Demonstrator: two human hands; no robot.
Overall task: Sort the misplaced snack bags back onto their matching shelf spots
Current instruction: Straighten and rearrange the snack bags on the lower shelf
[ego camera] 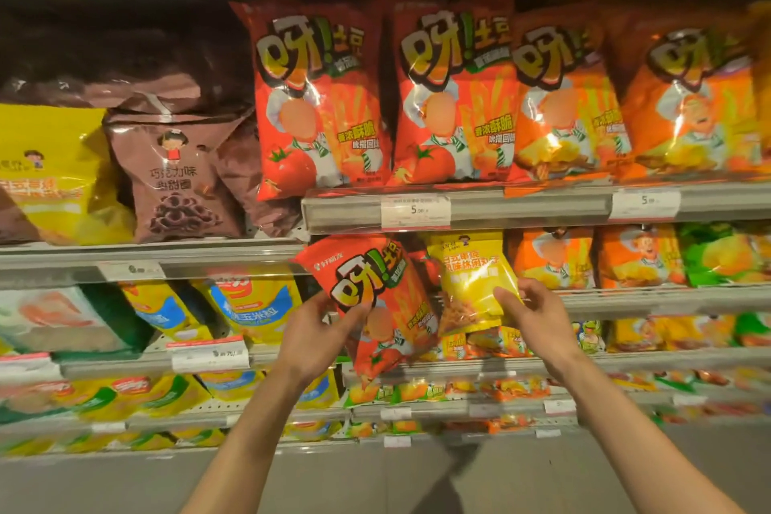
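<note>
Curled around a glossy red tomato-print snack bag [377, 305], my left hand [321, 336] is gripping it; my right hand [532, 315] is pinching a shiny yellow snack bag [469, 284] before grey metal store shelves [521, 207].

Your left hand [321, 330] grips a tilted red snack bag [377, 305]; your right hand [527, 315] pinches a yellow snack bag [467, 284], both before the orange-bag shelf [626, 300].

left hand [321, 330] bare | right hand [530, 313] bare | forearms unsleeved
</note>
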